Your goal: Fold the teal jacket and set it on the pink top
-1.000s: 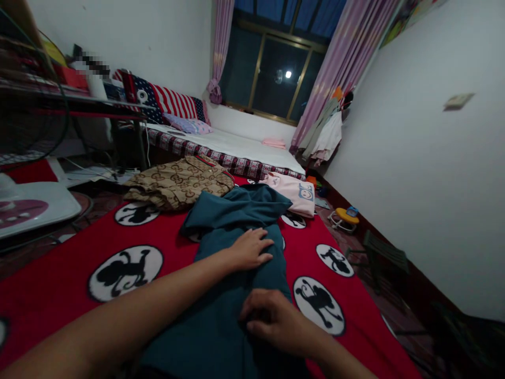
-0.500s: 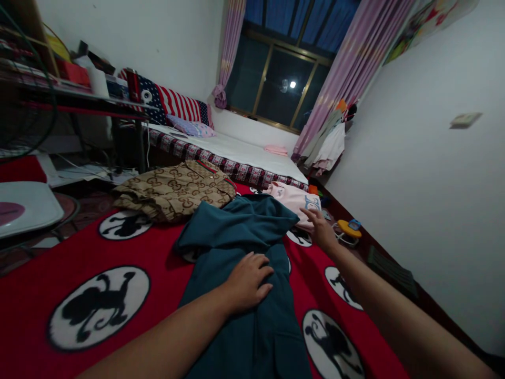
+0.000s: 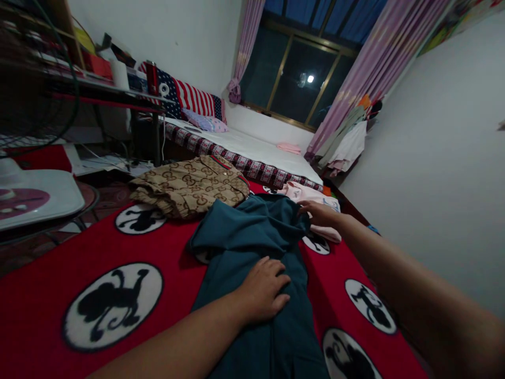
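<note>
A dark teal garment (image 3: 240,231) that looks like trousers lies lengthwise on a red blanket, its far part folded over in loose creases. My left hand (image 3: 265,289) rests flat on its middle, palm down, fingers slightly apart. At the right edge of the folded part, my right hand (image 3: 317,213) has its fingers bent over the cloth and appears to grip it; the thumb is hidden. Just behind that hand lies a pink shirt (image 3: 295,190), partly covered. Brown patterned shorts (image 3: 189,184) lie beyond the garment to the left.
The red blanket (image 3: 177,321) bears round white patches with black figures. A white-topped bed (image 3: 244,142) stands along the window. On the left are a cluttered desk (image 3: 130,97) and a white stool-like seat (image 3: 51,205). Clothes (image 3: 347,147) hang by the right-hand wall.
My right hand has come down from above the pink shirt onto the trousers' right edge, its fingers now bent. My left hand stays flat on the cloth. The view has shifted slightly.
</note>
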A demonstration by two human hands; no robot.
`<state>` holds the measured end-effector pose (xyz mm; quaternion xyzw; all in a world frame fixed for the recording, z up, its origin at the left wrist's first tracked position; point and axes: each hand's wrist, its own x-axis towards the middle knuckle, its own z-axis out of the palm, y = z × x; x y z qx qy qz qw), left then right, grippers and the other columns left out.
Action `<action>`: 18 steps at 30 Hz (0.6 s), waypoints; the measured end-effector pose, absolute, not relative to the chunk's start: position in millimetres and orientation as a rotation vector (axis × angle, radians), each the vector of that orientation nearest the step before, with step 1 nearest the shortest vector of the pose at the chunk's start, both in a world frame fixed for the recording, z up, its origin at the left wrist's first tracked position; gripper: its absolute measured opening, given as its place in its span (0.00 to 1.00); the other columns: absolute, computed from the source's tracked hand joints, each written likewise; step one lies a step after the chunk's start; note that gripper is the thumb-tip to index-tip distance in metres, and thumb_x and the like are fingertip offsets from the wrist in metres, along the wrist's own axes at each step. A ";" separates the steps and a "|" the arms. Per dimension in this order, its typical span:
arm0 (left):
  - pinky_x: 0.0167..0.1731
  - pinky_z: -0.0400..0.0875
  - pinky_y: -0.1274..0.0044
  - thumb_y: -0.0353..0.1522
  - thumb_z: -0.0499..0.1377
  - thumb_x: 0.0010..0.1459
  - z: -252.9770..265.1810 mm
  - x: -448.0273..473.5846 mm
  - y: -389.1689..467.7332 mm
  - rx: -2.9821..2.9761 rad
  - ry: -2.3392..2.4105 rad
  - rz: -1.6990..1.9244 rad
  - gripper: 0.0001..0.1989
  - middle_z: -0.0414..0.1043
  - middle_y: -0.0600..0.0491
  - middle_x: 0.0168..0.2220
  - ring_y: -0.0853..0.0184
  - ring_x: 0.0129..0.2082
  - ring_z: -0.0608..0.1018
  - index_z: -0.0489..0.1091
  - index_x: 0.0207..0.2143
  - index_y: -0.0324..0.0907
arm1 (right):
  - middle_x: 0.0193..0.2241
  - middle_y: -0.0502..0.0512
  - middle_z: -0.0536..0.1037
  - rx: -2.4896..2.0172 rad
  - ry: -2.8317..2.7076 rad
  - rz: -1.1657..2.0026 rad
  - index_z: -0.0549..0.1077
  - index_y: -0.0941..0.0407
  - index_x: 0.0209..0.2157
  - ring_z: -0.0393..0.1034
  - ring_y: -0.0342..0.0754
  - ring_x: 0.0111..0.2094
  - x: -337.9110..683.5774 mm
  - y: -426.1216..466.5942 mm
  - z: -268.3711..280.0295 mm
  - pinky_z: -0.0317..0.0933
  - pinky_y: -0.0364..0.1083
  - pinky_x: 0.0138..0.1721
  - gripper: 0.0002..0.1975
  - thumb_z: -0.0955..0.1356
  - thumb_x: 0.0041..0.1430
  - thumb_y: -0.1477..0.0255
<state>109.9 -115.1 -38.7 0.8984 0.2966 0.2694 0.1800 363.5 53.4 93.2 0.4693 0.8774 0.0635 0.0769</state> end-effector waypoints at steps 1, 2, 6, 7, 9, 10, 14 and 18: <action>0.61 0.55 0.59 0.39 0.59 0.58 -37.6 110.7 -115.2 2.518 0.839 0.780 0.16 0.69 0.47 0.54 0.57 0.57 0.68 0.73 0.47 0.43 | 0.57 0.56 0.70 1.478 2.623 0.180 0.78 0.49 0.44 0.68 0.54 0.52 360.4 55.3 94.4 0.61 0.49 0.52 0.16 0.70 0.51 0.72; 0.60 0.58 0.61 0.39 0.58 0.59 -35.6 111.1 -115.0 2.485 0.848 0.814 0.15 0.71 0.48 0.52 0.58 0.55 0.70 0.74 0.46 0.44 | 0.54 0.57 0.73 1.559 2.600 0.178 0.78 0.50 0.44 0.70 0.54 0.49 356.7 56.1 95.0 0.62 0.48 0.50 0.16 0.70 0.52 0.68; 0.53 0.66 0.68 0.35 0.55 0.62 -15.7 102.5 -104.7 2.330 1.068 1.145 0.11 0.72 0.50 0.50 0.63 0.50 0.72 0.74 0.43 0.45 | 0.41 0.60 0.78 1.889 2.352 0.239 0.79 0.53 0.43 0.73 0.56 0.42 337.8 53.2 88.5 0.63 0.48 0.42 0.24 0.63 0.57 0.51; 0.53 0.65 0.68 0.34 0.55 0.62 -8.5 96.0 -98.7 2.308 1.172 1.243 0.11 0.71 0.50 0.51 0.63 0.52 0.71 0.74 0.43 0.46 | 0.40 0.61 0.78 1.964 2.281 0.264 0.78 0.53 0.43 0.73 0.57 0.41 332.7 51.9 84.6 0.63 0.49 0.40 0.28 0.61 0.58 0.47; 0.55 0.62 0.66 0.32 0.55 0.61 5.3 77.3 -82.7 2.268 1.432 1.371 0.11 0.69 0.50 0.53 0.60 0.55 0.68 0.74 0.45 0.46 | 0.40 0.62 0.77 2.093 2.166 0.327 0.78 0.53 0.45 0.73 0.59 0.42 322.8 49.6 75.2 0.63 0.50 0.39 0.34 0.57 0.56 0.42; 0.55 0.62 0.65 0.31 0.55 0.60 10.6 65.9 -73.4 2.226 1.589 1.387 0.13 0.68 0.49 0.54 0.59 0.56 0.67 0.73 0.46 0.47 | 0.41 0.63 0.76 2.143 2.122 0.364 0.77 0.53 0.45 0.73 0.59 0.42 318.0 48.6 70.4 0.63 0.50 0.39 0.36 0.57 0.56 0.41; 0.53 0.64 0.64 0.36 0.57 0.58 14.8 21.1 -39.5 1.975 2.099 1.178 0.23 0.66 0.42 0.56 0.53 0.55 0.68 0.66 0.56 0.42 | 0.49 0.68 0.69 2.263 2.044 0.555 0.77 0.57 0.44 0.69 0.60 0.46 300.0 42.9 54.4 0.63 0.51 0.41 0.34 0.60 0.56 0.43; 0.47 0.69 0.67 0.43 0.61 0.53 4.1 -0.7 -25.3 1.895 2.118 0.933 0.32 0.72 0.40 0.51 0.52 0.49 0.75 0.63 0.59 0.41 | 0.55 0.69 0.64 2.244 2.192 0.713 0.74 0.55 0.47 0.60 0.63 0.54 286.3 35.7 47.4 0.61 0.52 0.44 0.23 0.67 0.56 0.56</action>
